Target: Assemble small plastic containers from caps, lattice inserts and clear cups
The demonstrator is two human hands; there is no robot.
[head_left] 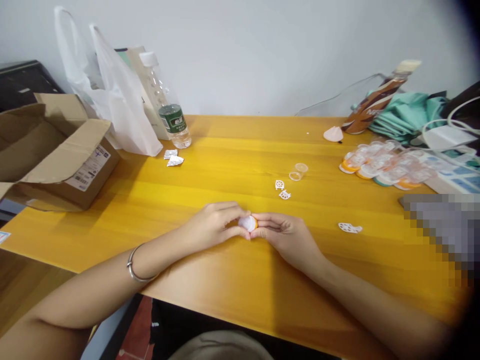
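My left hand (213,225) and my right hand (287,235) meet near the middle of the yellow wooden table (225,165). Both pinch one small round capsule (248,223), white with an orange edge, held between their fingertips just above the tabletop. A metal bangle sits on my left wrist. Two small white cut-out pieces (282,189) lie just beyond my hands, and a third, fish-shaped white piece (350,228) lies to the right. A small clear cup (298,171) lies on its side behind them.
An open cardboard box (56,150) stands at the left edge. White plastic bags (112,100) and a water bottle (170,112) are behind it, with foil scraps (172,157) nearby. A row of capsules (382,167), a brown bottle (375,100), green cloth and cables crowd the right.
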